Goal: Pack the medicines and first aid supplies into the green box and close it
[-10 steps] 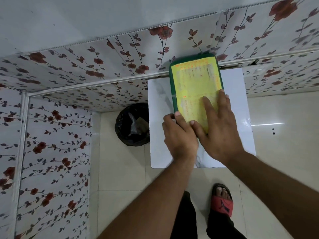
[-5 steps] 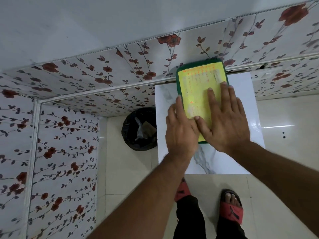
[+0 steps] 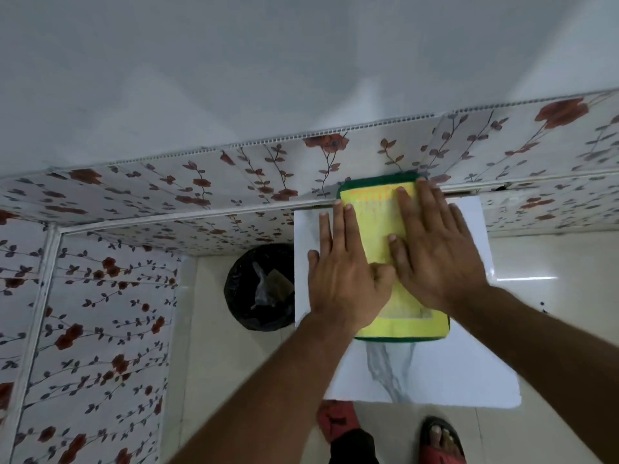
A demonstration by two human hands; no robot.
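On the white marble-patterned table [image 3: 435, 380] by floral walls [image 3: 100, 296], flat open hands [image 3: 385, 262] press the closed green box [image 3: 402, 329].

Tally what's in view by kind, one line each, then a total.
Green box with yellow label, lid down: 1
White marbled table: 1
Black bin: 1
Hands flat on the lid: 2, left hand and right hand
Red sandals: 2
Total: 7
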